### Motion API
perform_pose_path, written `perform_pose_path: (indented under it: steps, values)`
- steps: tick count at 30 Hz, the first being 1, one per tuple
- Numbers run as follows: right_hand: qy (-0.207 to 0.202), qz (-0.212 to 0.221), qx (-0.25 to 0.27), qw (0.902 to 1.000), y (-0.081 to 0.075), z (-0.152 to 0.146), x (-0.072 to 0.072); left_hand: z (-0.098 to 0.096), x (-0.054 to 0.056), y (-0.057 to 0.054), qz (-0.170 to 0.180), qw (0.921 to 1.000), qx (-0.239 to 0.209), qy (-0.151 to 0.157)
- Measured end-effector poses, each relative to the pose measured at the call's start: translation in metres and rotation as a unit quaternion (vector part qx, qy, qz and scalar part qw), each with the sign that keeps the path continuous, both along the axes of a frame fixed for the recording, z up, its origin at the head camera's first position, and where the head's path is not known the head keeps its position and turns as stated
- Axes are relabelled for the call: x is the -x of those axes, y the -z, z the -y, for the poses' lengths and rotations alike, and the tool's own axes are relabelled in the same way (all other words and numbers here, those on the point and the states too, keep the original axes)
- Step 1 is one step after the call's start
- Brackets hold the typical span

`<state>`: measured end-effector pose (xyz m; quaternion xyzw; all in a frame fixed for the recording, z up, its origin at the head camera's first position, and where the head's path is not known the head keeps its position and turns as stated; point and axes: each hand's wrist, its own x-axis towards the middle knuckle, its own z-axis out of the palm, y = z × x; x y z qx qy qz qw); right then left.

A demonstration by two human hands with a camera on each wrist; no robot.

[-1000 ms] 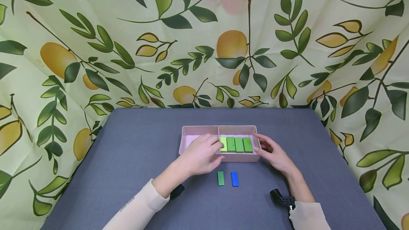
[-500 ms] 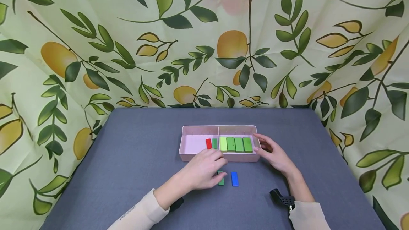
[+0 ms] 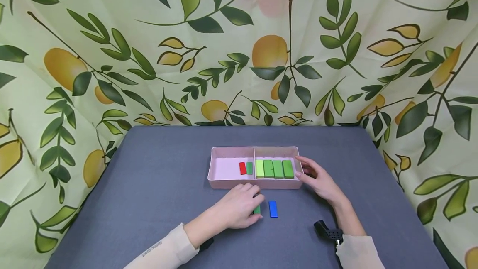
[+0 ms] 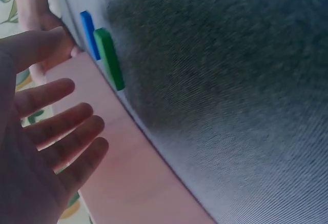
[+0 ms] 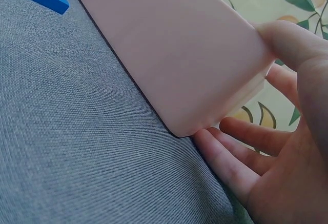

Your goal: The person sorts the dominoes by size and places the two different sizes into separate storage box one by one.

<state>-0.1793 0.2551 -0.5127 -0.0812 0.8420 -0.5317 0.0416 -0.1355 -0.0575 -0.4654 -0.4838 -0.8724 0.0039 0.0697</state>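
Observation:
My left hand [image 3: 239,207] hovers palm down over a small green block [image 3: 257,209] lying on the table. In the left wrist view its fingers are extended and apart from that green block [image 4: 109,60]. Just to the right lies a blue block [image 3: 273,209]. My right hand [image 3: 323,182] touches the right end of a pink two-compartment box [image 3: 228,184], with the thumb at its rim and fingers against the end wall. Inside the left compartment are a red block [image 3: 242,168] and a small green block [image 3: 249,168].
The right compartment holds a yellow-green block [image 3: 259,169] and larger green blocks [image 3: 278,169] in a row. A divider [image 3: 254,155] separates the compartments. Grey-blue cloth [image 3: 168,169] covers the table, and a leaf-patterned curtain [image 3: 231,7] hangs behind and at the sides.
My left hand has left the box's left compartment and come down towards the near green block, uncovering the red and small green blocks inside. The right hand has stayed at the box's end.

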Motion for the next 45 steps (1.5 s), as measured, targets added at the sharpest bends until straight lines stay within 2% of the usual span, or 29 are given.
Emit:
perform_pose_path:
  steps: [8,15,25,30,33,38,45]
  values:
    - [-0.002,0.001,0.006,1.0,0.003,0.002,0.002,0.001,-0.001,0.012,0.003,0.9997,0.023,-0.012]
    - [0.006,-0.008,0.018,0.9998,0.0,0.003,-0.001,-0.004,0.001,0.013,0.045,0.9984,0.028,-0.019]
    - [0.008,-0.003,0.003,1.0,-0.001,0.002,0.001,-0.007,0.002,0.015,0.044,0.9975,0.048,-0.027]
    - [0.007,-0.003,0.003,1.0,0.001,0.002,0.001,-0.007,0.002,0.014,0.063,0.9969,0.04,-0.024]
    - [0.007,-0.002,0.003,1.0,0.001,0.001,0.001,-0.007,0.003,0.014,0.061,0.9977,0.027,-0.014]
    - [0.005,0.0,0.002,1.0,0.001,0.0,0.001,-0.004,0.007,0.009,0.031,0.9995,-0.006,0.007]
    - [0.005,0.002,0.005,1.0,0.001,0.001,0.001,-0.001,0.01,-0.01,0.007,0.9989,-0.042,0.018]
